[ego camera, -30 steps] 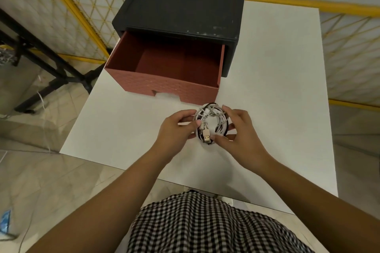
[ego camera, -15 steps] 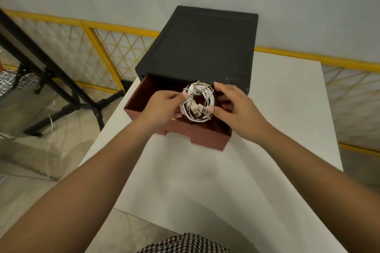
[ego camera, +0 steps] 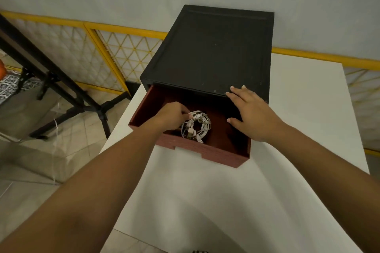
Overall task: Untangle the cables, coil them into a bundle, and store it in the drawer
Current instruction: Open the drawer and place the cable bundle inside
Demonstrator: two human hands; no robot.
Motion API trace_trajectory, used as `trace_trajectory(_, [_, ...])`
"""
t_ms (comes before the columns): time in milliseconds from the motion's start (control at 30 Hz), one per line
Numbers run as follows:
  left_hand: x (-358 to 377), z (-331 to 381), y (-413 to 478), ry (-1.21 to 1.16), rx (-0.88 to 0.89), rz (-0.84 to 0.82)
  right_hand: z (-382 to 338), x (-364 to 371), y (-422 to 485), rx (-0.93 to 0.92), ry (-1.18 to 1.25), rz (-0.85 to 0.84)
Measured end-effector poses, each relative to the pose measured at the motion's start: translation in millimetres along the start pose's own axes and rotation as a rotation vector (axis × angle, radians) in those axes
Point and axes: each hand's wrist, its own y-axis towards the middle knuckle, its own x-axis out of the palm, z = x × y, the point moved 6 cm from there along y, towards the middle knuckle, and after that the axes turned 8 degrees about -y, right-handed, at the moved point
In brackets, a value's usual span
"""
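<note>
The left hand [ego camera: 172, 116] reaches down into the open red drawer [ego camera: 216, 154] and pinches the top of the coiled white cable bundle [ego camera: 195, 127], which sits inside the drawer near its front wall. The right hand [ego camera: 249, 113] lies flat with fingers spread on the front edge of the black cabinet [ego camera: 211, 51], holding nothing. The cabinet stands on a white table [ego camera: 298, 129] beside a yellow mesh fence [ego camera: 123, 47].

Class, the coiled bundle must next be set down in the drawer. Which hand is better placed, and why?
Left. The left hand pinches the cable bundle low inside the open drawer; the right hand lies flat on the black cabinet, holding nothing.
</note>
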Motion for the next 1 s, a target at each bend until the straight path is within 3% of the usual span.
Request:
trace_trajectory(200, [0.4, -1.1, -1.4, -0.075, -0.02, 0.008, -0.4, 2.7, -1.1, 0.002, -0.037, 0.005])
trace_trajectory(367, [-13.1, 9.9, -46.9, -0.105, 0.075, 0.161, -0.3, 3.1, -2.1, -0.009, -0.053, -0.004])
trace_trajectory(533, [-15.8, -4.5, -113.1, -0.16, 0.242, 0.594, -0.7, 1.6, -2.9, -0.018, -0.04, -0.013])
trace_trajectory(633, [2.7, -21.7, -141.6, -0.194, 0.16, 0.76, -0.6, 0.9, -3.4, -0.022, -0.035, -0.025])
trace_trajectory(833, [49.7, -41.1, -140.0, -0.378, -0.118, 0.715, 0.3, -0.3, -2.8, -0.024, 0.009, -0.04])
trace_trajectory(1000, [62.9, -37.3, -118.4, -0.519, -0.174, 0.662, 1.4, -0.3, -1.4, -0.019, 0.036, -0.052])
